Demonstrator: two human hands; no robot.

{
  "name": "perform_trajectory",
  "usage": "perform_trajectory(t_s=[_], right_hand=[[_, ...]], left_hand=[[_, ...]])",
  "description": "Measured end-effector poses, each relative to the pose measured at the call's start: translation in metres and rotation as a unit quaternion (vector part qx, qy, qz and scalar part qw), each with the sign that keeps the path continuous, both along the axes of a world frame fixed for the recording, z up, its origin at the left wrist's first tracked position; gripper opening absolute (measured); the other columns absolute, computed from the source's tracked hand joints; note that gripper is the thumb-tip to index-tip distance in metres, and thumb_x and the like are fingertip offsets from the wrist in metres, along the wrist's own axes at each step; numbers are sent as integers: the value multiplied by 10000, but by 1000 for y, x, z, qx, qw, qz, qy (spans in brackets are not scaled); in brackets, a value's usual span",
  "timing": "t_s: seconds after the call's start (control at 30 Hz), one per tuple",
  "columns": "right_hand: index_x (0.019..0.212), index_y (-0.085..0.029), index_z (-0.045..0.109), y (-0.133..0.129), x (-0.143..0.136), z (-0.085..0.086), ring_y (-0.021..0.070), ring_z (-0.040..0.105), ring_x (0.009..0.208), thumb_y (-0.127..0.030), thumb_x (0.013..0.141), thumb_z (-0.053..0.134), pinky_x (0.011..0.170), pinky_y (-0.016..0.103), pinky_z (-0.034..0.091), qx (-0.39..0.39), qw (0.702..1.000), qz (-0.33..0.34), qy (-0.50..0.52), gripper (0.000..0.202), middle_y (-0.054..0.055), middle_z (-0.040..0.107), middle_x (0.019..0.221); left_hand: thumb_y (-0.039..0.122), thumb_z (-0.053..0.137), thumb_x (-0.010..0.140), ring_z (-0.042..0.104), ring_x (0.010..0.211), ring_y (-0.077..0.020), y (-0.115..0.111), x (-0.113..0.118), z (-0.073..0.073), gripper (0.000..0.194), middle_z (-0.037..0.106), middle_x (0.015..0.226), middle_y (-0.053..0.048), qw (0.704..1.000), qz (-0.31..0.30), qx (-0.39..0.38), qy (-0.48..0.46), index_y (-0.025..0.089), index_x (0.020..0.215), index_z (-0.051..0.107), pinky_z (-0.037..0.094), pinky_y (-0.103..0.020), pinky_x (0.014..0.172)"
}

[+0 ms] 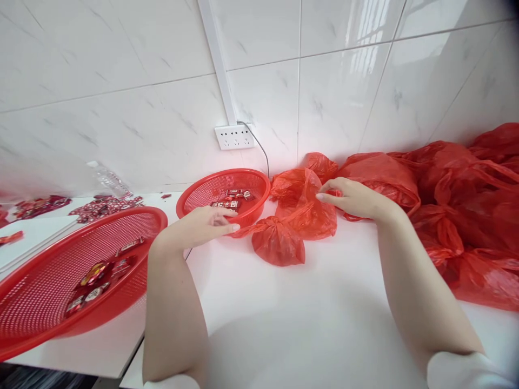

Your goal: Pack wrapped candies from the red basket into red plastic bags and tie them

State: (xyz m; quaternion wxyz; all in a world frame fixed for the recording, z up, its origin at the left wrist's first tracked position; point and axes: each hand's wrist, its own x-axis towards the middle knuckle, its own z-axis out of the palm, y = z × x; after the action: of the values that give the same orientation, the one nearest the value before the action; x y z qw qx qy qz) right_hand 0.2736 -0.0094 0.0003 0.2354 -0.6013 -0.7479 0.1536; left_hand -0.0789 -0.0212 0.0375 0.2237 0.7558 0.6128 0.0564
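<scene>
A small knotted red plastic bag (279, 241) sits on the white table in front of me. My left hand (203, 226) hovers at the near rim of the small red basket (248, 215), fingers apart and holding nothing, left of the knotted bag. Inside that basket lie several red wrapped sweets (227, 205). Over a loose, crumpled red bag (302, 197), behind the knotted one, my right hand (343, 198) is raised with thumb and fingers apart; no object shows between them.
A large red basket (156, 219) holding several wrapped items stands at the left. Behind it are more sweets (106, 208) and a clear bottle (108, 180). Filled red bags (466, 189) are piled at the right. A socket (234, 137) with a cable is on the tiled wall.
</scene>
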Motion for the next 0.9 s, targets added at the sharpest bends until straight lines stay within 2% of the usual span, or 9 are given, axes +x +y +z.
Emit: perform_trajectory(t_s=[0.17,0.27,0.33,0.4,0.47,0.53,0.67,0.77,0.9], right_hand=[[1188,-174,570,0,-64,-29,295,544,1146,-599,823,544,959,395,413,49,993,107,-17,561,145,579,1267],[1109,-135,576,5,-105,-58,293,583,1080,-422,822,619,1046,455,309,43,981,163,-96,408,147,660,1099],[991,-143,602,7,-117,-67,247,633,920,-190,838,550,970,412,364,29,972,180,-150,168,104,696,940],[922,-168,615,5,-112,-60,211,633,809,-96,808,489,790,323,424,38,969,194,-149,184,69,698,874],[920,-196,626,-4,-92,-39,192,621,774,-102,784,480,651,268,405,67,975,188,-98,221,43,697,877],[950,-216,642,-19,-61,-11,176,620,781,-108,773,471,645,249,405,92,984,148,-38,268,16,700,902],[1019,-246,660,-68,18,33,192,623,909,-127,794,484,747,263,440,143,989,-15,27,309,7,691,1027],[1120,-312,645,-105,83,38,255,617,935,-128,786,537,746,337,446,124,972,-193,-43,397,37,673,1084],[1089,-370,637,-129,156,20,304,591,835,-234,771,647,579,388,427,2,908,-406,-101,346,86,653,1070]], left_hand=[[628,468,819,582,1175,-252,2,4,-2,550,619,1303,9,997,21,75,-10,363,1290,572,488,-312,929],[637,463,822,548,1217,-266,1,10,-1,560,581,1351,2,997,1,71,-10,354,1293,568,485,-322,937],[644,473,815,545,1218,-269,0,13,-1,576,583,1349,-9,999,-4,52,-11,346,1300,559,494,-322,923],[648,487,807,552,1211,-271,0,16,-1,591,596,1331,-17,999,-2,35,-12,344,1310,548,510,-311,890],[644,497,803,545,1220,-280,2,18,-1,597,595,1333,-21,999,-2,33,-9,343,1317,541,514,-303,875],[641,493,809,529,1235,-299,2,20,1,601,578,1354,-23,999,-2,38,-3,340,1328,530,500,-328,904],[657,473,817,486,1267,-338,-3,26,7,623,541,1392,-28,999,13,28,12,328,1345,507,468,-414,951],[654,456,829,480,1273,-329,-6,30,11,644,564,1367,-37,1000,12,16,14,309,1371,479,464,-420,956],[664,474,805,520,1241,-315,1,29,5,643,610,1311,-34,999,17,20,25,320,1347,504,460,-419,972]])
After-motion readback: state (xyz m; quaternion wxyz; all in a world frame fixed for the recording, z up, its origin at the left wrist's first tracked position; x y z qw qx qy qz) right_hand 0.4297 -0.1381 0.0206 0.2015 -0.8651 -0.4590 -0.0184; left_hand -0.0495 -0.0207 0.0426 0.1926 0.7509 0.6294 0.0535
